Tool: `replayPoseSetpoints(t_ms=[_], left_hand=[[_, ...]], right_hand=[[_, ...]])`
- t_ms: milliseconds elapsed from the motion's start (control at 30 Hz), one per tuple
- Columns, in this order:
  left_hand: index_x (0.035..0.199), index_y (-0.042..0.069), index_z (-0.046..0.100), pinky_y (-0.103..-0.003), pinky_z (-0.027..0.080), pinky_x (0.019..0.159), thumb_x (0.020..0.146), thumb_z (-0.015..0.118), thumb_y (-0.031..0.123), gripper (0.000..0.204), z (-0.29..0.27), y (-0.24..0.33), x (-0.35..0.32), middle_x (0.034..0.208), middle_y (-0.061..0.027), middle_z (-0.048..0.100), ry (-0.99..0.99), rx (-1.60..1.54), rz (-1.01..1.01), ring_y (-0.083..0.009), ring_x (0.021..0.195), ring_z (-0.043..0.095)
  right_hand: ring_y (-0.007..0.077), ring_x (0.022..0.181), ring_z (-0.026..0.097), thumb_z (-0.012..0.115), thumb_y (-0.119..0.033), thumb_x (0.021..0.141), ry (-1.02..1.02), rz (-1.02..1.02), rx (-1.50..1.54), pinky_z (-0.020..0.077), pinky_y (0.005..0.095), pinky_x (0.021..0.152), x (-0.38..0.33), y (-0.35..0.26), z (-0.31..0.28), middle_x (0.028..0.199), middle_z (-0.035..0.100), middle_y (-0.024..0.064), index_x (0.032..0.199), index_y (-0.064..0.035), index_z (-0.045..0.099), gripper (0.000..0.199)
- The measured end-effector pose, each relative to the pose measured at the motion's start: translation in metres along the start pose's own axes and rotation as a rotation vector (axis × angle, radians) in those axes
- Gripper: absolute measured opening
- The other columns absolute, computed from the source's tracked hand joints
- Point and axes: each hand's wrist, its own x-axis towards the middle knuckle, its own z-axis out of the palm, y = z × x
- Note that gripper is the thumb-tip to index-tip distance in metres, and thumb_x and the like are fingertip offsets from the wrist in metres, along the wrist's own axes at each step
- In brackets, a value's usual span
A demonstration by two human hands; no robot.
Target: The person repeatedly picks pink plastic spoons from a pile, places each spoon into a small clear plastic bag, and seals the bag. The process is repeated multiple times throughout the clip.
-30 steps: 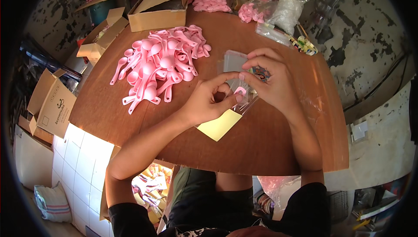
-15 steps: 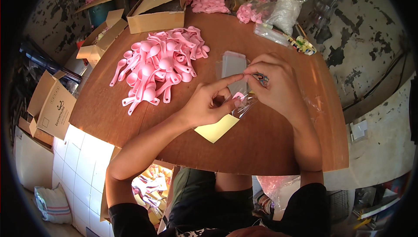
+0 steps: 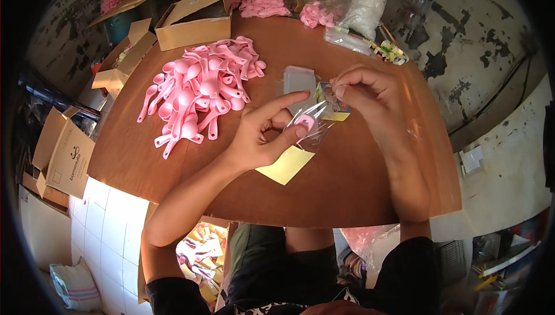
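My left hand pinches a clear plastic bag between thumb and fingers, its index finger stretched out. A pink spoon shows in the bag by the thumb, and a yellow card extends below that hand. To the right, my right hand has thumb and fingertips pressed together; what they pinch, if anything, is too thin to make out. Beyond the hands lies a stack of clear flat bags. Printed cards with a yellow edge lie partly hidden behind the bag and right hand.
A heap of pink spoons covers the table's left side. An open cardboard box stands behind it. More pink spoons and a bulging clear plastic bag sit at the far edge. Below the table's front is a box of packed pieces.
My right hand has drawn away from the left index fingertip, to the right. My left hand still holds the bag, and the printed cards show more. The whole view has shifted slightly.
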Motion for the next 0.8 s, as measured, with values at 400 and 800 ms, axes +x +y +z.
replayPoseSetpoints(t_ms=[400, 800], left_hand=[[0.137, -0.001, 0.044, -0.021, 0.049, 0.062, 0.095, 0.064, 0.009, 0.048, 0.003, -0.005, 0.003, 0.092, -0.0076, 0.072, 0.243, -0.305, -0.249, -0.0062, 0.074, 0.064], [0.136, -0.004, 0.044, -0.021, 0.049, 0.064, 0.095, 0.063, 0.007, 0.046, -0.001, -0.013, -0.006, 0.091, -0.0081, 0.071, 0.253, -0.202, -0.301, -0.0061, 0.077, 0.064]], right_hand=[[0.0199, 0.091, 0.065, 0.066, -0.018, 0.089, -0.014, 0.360, 0.535, 0.0500, 0.0328, 0.081, -0.065, 0.103, -0.238, 0.101, 0.067, 0.0087, 0.097, -0.0052, 0.068, 0.015], [0.0196, 0.059, 0.054, 0.062, -0.010, 0.089, 0.284, -0.543, -0.597, 0.0416, 0.0313, 0.055, -0.091, -0.020, -0.080, 0.066, 0.055, 0.0018, 0.071, -0.0028, 0.061, 0.020]])
